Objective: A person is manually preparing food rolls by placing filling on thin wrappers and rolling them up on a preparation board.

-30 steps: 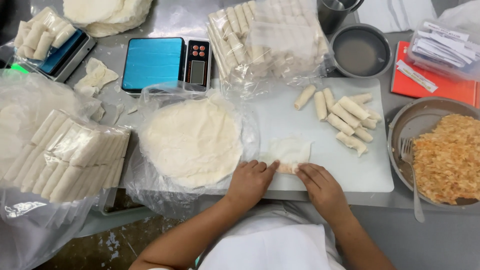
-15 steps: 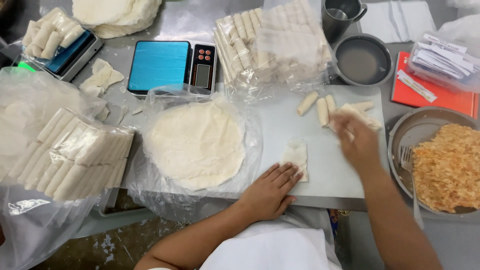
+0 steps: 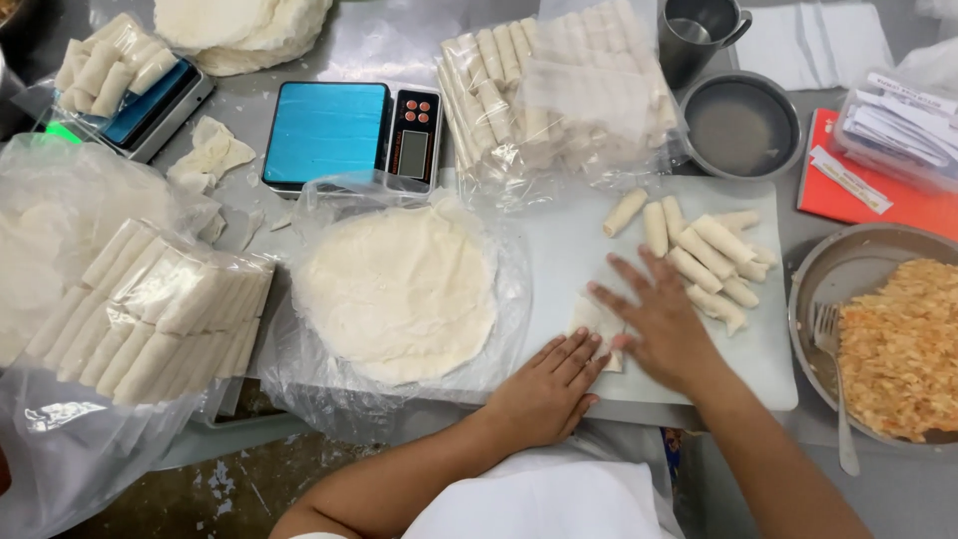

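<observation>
On the white, smooth cutting board lies a small folded wrapper, pale and soft, with a slightly floury look; it sits near the front edge of the board, between the two hands. The left hand lies flat with the fingers stretched, and its fingertips touch the near side of the wrapper. The right hand is spread wide and presses down with the palm, partly covering the right side of the same wrapper; its grip is open, fingers apart, closing on nothing, and the left grip is the same. Just behind the right hand is a loose heap of finished rolls, short cylinders, matte and cream-coloured. To the left, on crinkled clear plastic, rests a round stack of thin wrappers, flat and a little rough at the rim. At the right stands a round metal bowl with orange, crumbly filling and a metal fork leaning inside. Further back on the steel surface are a blue digital scale and transparent bags of packed rolls.
</observation>
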